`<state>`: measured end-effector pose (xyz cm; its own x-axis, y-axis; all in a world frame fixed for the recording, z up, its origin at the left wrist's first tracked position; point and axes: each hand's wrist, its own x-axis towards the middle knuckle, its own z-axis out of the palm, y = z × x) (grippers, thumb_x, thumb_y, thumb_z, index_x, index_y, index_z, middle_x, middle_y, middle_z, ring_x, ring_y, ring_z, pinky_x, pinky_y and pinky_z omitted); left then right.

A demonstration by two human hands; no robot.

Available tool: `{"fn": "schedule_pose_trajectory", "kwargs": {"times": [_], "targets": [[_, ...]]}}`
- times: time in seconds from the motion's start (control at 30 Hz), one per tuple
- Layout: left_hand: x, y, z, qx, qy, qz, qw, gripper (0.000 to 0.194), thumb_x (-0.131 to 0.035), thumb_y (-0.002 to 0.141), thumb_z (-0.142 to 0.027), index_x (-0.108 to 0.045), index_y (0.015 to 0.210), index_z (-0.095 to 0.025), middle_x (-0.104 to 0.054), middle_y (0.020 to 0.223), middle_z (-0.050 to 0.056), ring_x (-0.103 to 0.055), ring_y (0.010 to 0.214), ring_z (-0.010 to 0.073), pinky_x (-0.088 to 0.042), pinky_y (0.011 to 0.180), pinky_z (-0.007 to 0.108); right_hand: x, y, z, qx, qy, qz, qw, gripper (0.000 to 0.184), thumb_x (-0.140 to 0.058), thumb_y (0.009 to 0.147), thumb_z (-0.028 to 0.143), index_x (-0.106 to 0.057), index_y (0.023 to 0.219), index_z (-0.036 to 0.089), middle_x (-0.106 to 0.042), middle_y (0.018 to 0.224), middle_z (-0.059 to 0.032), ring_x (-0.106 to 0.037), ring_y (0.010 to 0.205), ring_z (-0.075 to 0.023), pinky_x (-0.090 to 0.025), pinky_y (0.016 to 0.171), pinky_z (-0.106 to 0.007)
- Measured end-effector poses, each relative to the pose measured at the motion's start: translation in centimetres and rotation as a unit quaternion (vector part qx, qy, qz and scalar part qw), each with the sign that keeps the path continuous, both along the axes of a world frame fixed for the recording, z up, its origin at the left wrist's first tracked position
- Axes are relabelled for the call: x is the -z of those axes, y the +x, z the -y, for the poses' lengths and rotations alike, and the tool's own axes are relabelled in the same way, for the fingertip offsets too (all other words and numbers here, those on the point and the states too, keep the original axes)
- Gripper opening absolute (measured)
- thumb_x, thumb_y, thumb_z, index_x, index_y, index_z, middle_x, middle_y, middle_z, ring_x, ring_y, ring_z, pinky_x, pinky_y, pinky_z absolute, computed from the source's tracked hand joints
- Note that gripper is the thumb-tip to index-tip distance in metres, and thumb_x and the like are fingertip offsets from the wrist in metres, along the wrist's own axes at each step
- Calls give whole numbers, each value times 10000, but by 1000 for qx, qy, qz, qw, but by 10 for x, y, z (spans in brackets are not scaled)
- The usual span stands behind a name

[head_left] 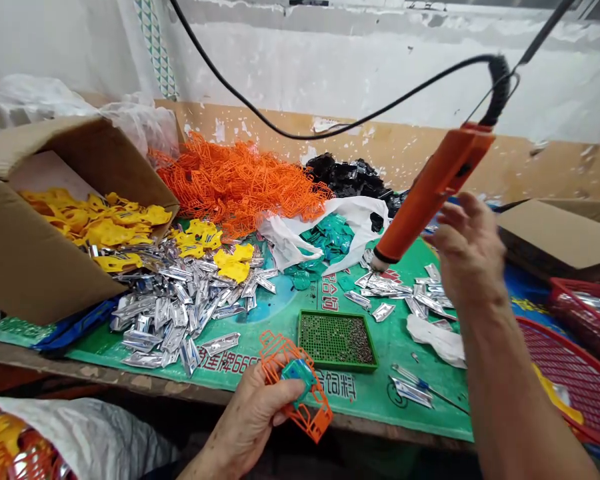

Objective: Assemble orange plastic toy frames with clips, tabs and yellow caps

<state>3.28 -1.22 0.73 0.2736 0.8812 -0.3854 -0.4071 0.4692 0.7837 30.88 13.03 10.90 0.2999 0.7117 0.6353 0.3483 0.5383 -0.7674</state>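
Left hand closed on orange plastic frame around teal piece, right hand open, beside orange tool

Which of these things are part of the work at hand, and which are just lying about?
Part of the work:
left hand gripping an orange plastic frame around a teal piece
right hand beside an orange corded tool

Lying about:
green tray of small dark parts
silver foil pieces
cardboard box of yellow plastic pieces
heap of orange frames
red basket
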Motion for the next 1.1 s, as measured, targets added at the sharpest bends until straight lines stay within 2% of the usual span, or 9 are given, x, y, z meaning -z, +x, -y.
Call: {"fn": "schedule_pose_trajectory", "kwargs": {"times": [0.07,0.13,0.2,0.33,0.47,0.6,0.73,0.9,1.1], "targets": [[-1,-1,-1,1,-1,6,1000,255,-781,651,-287,-713,863,-162,-545,661,-23,-362,531,55,-197,434,169,-14,-20,-22,-129,3,-66,989,626,-774,591,239,-542,1172,224,-617,1057,-54,-596,959,-195,-482,829,-409],[-2,-4,-1,1,-1,8,1000,286,-785,657,-300,-720,902,-167,-554,671,-21,-367,532,53,-198,431,164,-24,-40,-35,-167,-11,-152,974,495,-768,567,206,-561,1017,221,-581,920,11,-592,817,-139,-505,786,-377],[-3,-6,-1,-4,-3,8,1000,297,-794,656,-312,-722,905,-167,-562,671,-20,-367,526,51,-205,429,160,-29,-55,-38,-163,-41,-198,966,442,-781,516,170,-566,900,213,-549,848,43,-570,714,-110,-518,722,-354],[-4,-9,-1,-14,-25,11,1000,293,-814,641,-314,-719,873,-163,-602,687,-4,-426,529,58,-228,426,161,-23,-65,-18,-184,-151,-186,953,504,-811,427,147,-592,877,208,-551,760,50,-550,638,-123,-501,623,-339],[-5,-9,-2,-13,-36,12,999,272,-809,653,-300,-731,883,-177,-643,697,7,-507,549,84,-335,484,182,-10,-74,19,-245,-248,-141,927,621,-790,468,188,-605,1060,223,-539,677,52,-555,613,-154,-469,574,-335],[-5,-8,-2,-16,-30,13,999,251,-811,639,-301,-732,843,-178,-653,682,8,-540,567,108,-373,515,203,5,-91,39,-184,-193,-168,949,653,-777,505,183,-590,1131,202,-613,682,38,-570,601,-150,-467,578,-320],[-4,-6,-1,-13,-25,20,999,277,-812,624,-292,-727,862,-179,-631,645,-1,-524,550,109,-338,492,200,24,-102,37,-126,-121,-189,966,692,-769,553,211,-552,1210,182,-610,618,61,-563,530,-150,-480,551,-331],[-4,-4,0,1,-21,17,1000,267,-797,636,-295,-713,865,-185,-592,647,-14,-485,559,91,-289,482,184,45,-104,28,-98,-128,-179,971,660,-753,586,233,-546,1208,154,-619,619,62,-575,507,-153,-491,560,-346],[-1,-4,-1,14,-10,12,1000,237,-776,657,-287,-681,846,-179,-557,691,-20,-425,570,71,-229,459,171,54,-106,25,-76,-113,-174,975,618,-747,577,236,-566,1163,159,-616,603,68,-570,507,-143,-492,564,-332]]}}
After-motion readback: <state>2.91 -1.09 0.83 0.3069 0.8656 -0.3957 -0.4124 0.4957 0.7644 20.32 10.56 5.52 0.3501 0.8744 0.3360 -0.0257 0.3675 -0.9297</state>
